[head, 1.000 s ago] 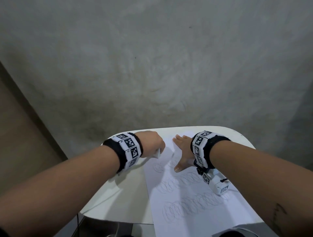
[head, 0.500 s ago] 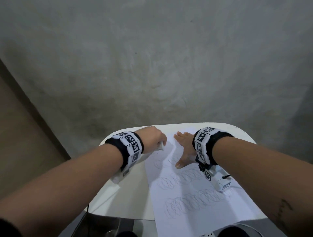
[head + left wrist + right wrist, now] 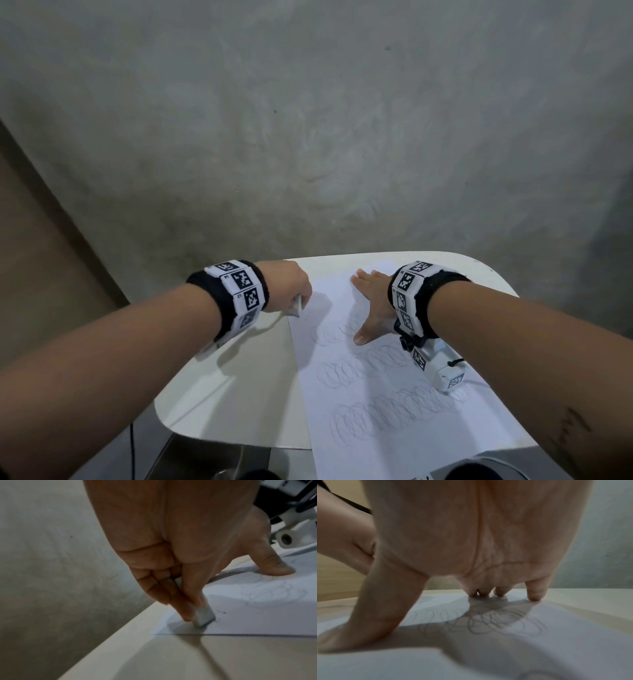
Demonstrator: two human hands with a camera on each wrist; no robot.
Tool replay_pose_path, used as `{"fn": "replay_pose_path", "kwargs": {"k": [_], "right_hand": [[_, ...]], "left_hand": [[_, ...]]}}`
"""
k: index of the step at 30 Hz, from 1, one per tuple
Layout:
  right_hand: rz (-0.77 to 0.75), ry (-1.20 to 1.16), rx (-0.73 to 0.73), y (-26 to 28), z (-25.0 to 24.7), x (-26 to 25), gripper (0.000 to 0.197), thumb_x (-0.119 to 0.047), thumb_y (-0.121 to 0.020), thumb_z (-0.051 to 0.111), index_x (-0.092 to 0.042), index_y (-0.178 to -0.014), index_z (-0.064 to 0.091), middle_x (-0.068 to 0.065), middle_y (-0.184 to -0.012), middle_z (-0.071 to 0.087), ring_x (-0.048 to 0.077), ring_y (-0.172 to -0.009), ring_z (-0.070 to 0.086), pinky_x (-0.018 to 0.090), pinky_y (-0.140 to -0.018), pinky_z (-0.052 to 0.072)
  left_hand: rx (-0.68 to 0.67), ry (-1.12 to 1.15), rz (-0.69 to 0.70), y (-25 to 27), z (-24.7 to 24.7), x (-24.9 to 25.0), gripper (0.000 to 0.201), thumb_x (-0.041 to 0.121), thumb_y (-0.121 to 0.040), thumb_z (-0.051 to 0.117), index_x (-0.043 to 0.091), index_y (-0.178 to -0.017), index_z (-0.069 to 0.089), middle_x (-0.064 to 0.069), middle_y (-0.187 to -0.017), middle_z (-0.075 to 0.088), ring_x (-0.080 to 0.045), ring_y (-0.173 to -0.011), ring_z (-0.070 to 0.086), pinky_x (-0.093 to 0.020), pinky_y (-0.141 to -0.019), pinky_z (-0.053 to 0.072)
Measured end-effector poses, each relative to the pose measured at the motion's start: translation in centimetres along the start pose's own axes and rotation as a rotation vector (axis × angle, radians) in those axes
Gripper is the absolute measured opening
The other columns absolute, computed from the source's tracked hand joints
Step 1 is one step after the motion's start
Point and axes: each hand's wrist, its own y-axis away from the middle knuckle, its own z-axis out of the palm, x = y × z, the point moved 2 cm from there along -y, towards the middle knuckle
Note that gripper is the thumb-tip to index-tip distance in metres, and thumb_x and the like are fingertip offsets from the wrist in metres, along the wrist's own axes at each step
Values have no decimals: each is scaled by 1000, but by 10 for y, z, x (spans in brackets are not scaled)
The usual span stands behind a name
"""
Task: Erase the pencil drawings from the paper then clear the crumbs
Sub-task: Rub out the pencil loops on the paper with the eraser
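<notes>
The sheet of paper (image 3: pixel 394 394) lies on the right half of a small white table (image 3: pixel 233 387), its near end hanging past the table's front edge, and rows of looping pencil scribbles (image 3: pixel 387 414) cover most of it. Up at the far left corner of the sheet the left hand (image 3: pixel 286 286) pinches a small white eraser (image 3: pixel 203 616) between thumb and fingertips, its lower end pressed onto the paper just inside the edge. A few dark crumbs (image 3: pixel 221 612) sit right beside the eraser. The right hand (image 3: pixel 371 301) lies flat on the far part of the sheet, fingers straight and spread, thumb stretched out toward the scribbles, holding nothing. Both wrists wear black bands with black-and-white marker tiles. Beyond the table stands a bare grey concrete wall (image 3: pixel 308 120)
</notes>
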Motion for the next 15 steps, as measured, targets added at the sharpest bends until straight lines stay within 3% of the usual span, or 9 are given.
{"fn": "replay_pose_path", "kwargs": {"k": [6, 11, 15], "right_hand": [[-3, 0, -2, -6, 5, 3, 128, -76, -66, 62, -17, -152, -13, 0, -160, -17, 24, -148, -9, 46, -120, 1], [-6, 7, -8, -5, 3, 2, 128, -77, -65, 62, -17, -152, -12, -1, -160, -16, 24, -148, -8, 46, -119, 2], [-4, 23, -9, -2, 1, 2, 126, -76, -67, 61, -18, -152, -12, -1, -160, -17, 23, -148, -8, 46, -119, 1]], "left_hand": [[189, 88, 38, -10, 3, 14, 22, 15, -87, 56, 19, -103, 70, -1, -99, 70, -25, -93, 62, -29, -77, 46], [-10, 11, -24, -2, 2, -1, 27, 8, -89, 53, 20, -108, 68, 1, -105, 69, -22, -100, 61, -26, -72, 44], [160, 45, -30, -13, -8, 15, 26, 10, -89, 50, 17, -108, 67, -4, -104, 68, -28, -97, 61, -32, -77, 48]]}}
